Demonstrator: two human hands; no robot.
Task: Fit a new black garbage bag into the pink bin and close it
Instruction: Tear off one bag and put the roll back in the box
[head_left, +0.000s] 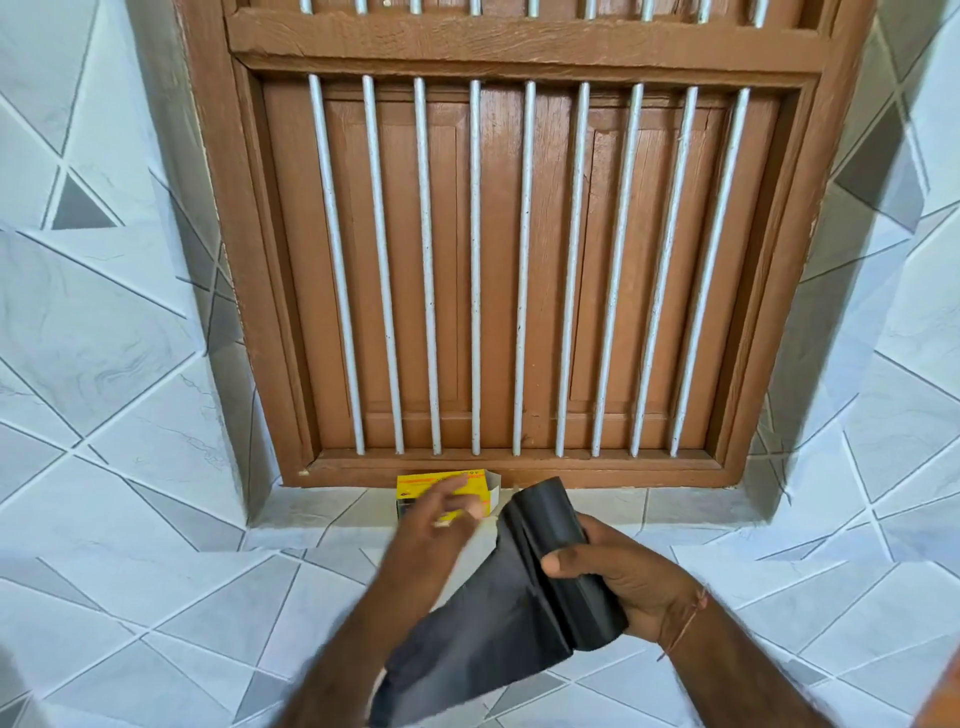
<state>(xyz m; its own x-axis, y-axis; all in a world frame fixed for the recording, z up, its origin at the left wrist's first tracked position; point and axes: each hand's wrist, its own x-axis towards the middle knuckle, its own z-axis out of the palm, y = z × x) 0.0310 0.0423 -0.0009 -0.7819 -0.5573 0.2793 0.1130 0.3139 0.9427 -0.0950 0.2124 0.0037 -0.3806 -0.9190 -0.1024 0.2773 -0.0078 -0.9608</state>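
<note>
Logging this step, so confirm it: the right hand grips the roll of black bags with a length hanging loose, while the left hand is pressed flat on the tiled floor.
Not quite. In the head view the left hand is raised, open and blurred, in front of the yellow box, not flat on the tiled floor. The right hand does grip the roll of black bags, with a length hanging loose.

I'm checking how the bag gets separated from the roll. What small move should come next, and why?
Probably the left hand should come back and pinch the loose sheet hanging from the black bag roll. The right hand grips the roll, while the left is open and blurred over the yellow box, holding nothing.
</note>
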